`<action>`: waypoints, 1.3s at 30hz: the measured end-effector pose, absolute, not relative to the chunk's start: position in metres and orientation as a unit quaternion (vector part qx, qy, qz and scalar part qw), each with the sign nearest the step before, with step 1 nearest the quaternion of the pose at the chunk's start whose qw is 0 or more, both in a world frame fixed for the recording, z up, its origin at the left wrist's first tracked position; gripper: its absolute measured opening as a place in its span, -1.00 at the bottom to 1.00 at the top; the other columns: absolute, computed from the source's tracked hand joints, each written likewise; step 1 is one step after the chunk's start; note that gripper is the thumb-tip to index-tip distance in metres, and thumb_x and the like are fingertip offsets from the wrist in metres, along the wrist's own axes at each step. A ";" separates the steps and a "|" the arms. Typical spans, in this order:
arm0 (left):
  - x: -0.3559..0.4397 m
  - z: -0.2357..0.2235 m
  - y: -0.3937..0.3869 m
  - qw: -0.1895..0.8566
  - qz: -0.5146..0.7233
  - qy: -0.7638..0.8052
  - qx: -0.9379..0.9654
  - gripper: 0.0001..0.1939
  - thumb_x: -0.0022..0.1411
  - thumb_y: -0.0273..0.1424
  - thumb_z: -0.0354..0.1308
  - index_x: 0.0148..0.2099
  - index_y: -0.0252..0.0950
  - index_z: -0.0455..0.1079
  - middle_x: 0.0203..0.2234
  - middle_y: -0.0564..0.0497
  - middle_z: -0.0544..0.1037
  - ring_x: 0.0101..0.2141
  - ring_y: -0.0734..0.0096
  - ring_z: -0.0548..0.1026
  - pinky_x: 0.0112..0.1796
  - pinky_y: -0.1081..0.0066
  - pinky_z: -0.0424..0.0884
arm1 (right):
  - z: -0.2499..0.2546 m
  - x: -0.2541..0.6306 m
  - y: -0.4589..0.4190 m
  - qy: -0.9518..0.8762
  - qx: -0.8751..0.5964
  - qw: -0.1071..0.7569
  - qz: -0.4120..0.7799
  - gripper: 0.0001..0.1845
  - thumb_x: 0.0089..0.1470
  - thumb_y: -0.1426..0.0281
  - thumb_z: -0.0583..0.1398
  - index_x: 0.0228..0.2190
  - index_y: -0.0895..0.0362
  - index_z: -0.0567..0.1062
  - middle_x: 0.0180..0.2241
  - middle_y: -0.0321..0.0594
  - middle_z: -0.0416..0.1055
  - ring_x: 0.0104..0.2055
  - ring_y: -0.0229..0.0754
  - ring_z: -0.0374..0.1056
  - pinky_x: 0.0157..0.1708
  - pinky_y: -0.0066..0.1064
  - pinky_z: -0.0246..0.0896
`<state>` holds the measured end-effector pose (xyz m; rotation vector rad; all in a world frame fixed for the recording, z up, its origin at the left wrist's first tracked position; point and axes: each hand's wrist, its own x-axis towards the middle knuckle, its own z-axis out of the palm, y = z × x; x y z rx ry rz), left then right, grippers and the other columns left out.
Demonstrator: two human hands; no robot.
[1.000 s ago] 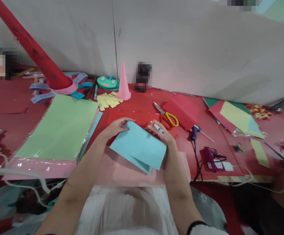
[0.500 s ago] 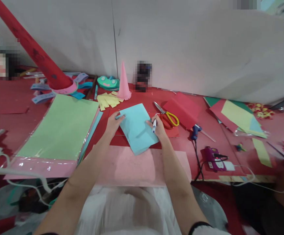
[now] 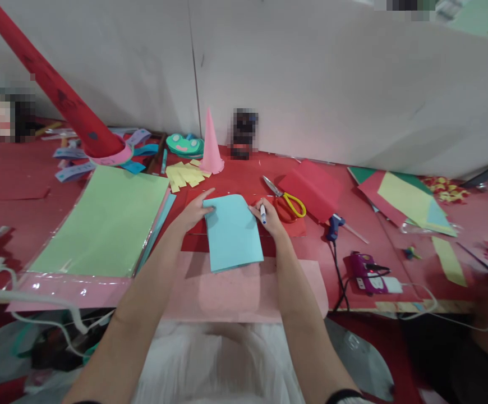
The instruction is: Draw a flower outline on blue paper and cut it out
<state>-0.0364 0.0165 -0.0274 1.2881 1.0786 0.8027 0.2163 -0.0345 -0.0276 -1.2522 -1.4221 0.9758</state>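
A light blue sheet of paper (image 3: 233, 235), which looks folded, is in front of me, its lower part over a pink sheet (image 3: 231, 297). My left hand (image 3: 196, 214) grips its upper left corner, thumb on top and one finger stretched past the edge. In my right hand (image 3: 272, 217) is a white marker (image 3: 263, 213) with a dark blue end; the thumb of that hand touches the paper's right edge. Scissors with yellow handles (image 3: 293, 204) lie just beyond my right hand, beside folded red paper (image 3: 311, 189).
Green sheets (image 3: 105, 224) in plastic lie left. Behind stand a pink paper cone (image 3: 211, 147), yellow strips (image 3: 185, 175) and a green frog-faced cutout (image 3: 185, 145). To the right are a blue glue gun (image 3: 335, 227), a purple power adapter (image 3: 365, 272) and coloured papers (image 3: 408, 199). Another person's arm shows far right.
The light blue paper has turned from a slant to nearly straight, its lower end swinging left. My left hand has shifted slightly down. The marker stays in my right hand.
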 end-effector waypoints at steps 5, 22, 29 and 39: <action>-0.029 -0.030 0.012 0.549 0.432 0.509 0.503 -0.23 -0.04 -0.33 0.28 0.26 -0.26 0.22 -0.09 -0.07 0.55 -0.23 0.30 0.54 -0.21 0.37 0.45 | -0.035 0.214 -0.032 -0.563 -0.521 0.502 0.401 -0.46 -0.14 -0.05 0.28 -0.55 0.04 0.13 -0.59 -0.43 0.18 -0.55 -0.32 0.08 -0.49 -0.41 0.10; -0.010 -0.016 -0.005 0.453 0.420 0.547 0.565 -0.82 0.17 -0.27 0.07 -0.34 -0.26 0.41 -0.45 0.04 0.54 -0.37 0.31 0.49 -0.32 0.41 0.38 | -0.030 0.215 -0.034 -0.564 -0.547 0.506 0.356 -0.52 -0.12 0.11 0.32 -0.56 0.05 0.13 -0.59 -0.45 0.00 -0.56 -0.34 -0.08 -0.52 -0.41 0.01; -0.013 -0.016 -0.004 0.406 0.422 0.573 0.574 -0.74 0.14 -0.18 0.10 -0.36 -0.27 0.42 -0.51 0.05 0.50 -0.42 0.31 0.45 -0.37 0.40 0.33 | -0.028 0.213 -0.037 -0.563 -0.552 0.512 0.341 -0.51 -0.14 0.09 0.33 -0.56 0.05 0.14 -0.59 -0.44 0.02 -0.56 -0.33 -0.07 -0.53 -0.41 0.00; -0.010 -0.015 -0.010 0.412 0.431 0.525 0.607 -0.61 0.14 -0.02 0.08 -0.40 -0.27 0.34 -0.53 0.08 0.40 -0.47 0.42 0.35 -0.44 0.46 0.25 | -0.021 0.215 -0.039 -0.566 -0.552 0.549 0.272 -0.57 -0.08 0.17 0.30 -0.56 0.06 0.14 -0.61 -0.48 -0.02 -0.58 -0.37 -0.11 -0.54 -0.45 -0.03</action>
